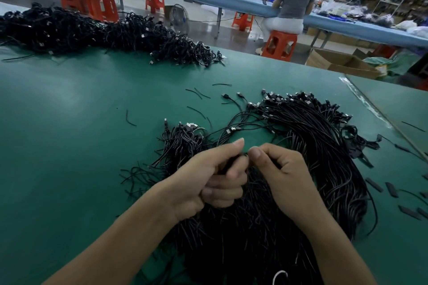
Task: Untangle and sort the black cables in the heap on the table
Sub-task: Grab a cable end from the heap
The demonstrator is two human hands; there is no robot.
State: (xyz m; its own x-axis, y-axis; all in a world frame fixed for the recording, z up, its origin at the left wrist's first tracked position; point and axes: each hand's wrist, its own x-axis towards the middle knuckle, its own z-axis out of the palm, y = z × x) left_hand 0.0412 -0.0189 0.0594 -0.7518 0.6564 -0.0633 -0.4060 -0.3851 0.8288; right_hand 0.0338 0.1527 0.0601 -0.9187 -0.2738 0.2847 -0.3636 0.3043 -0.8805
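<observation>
A heap of black cables (308, 146) with USB plugs lies on the green table (69, 146), fanning from the near edge up to the right. Both hands hover over its near part. My left hand (208, 178) has its fingers curled round a small bunch of black cables (228, 163), thumb stretched toward the right hand. My right hand (278, 169) pinches the tip of that bunch between thumb and forefinger. A smaller tangled clump (183, 141) lies just left of the hands.
A second long pile of black cables (92, 32) runs along the table's far left. Short cut cable pieces (199, 93) and black sleeves (391, 190) are scattered around. Beyond the table a person (294, 4) sits on an orange stool at a blue bench; cardboard boxes (342, 63) stand at right.
</observation>
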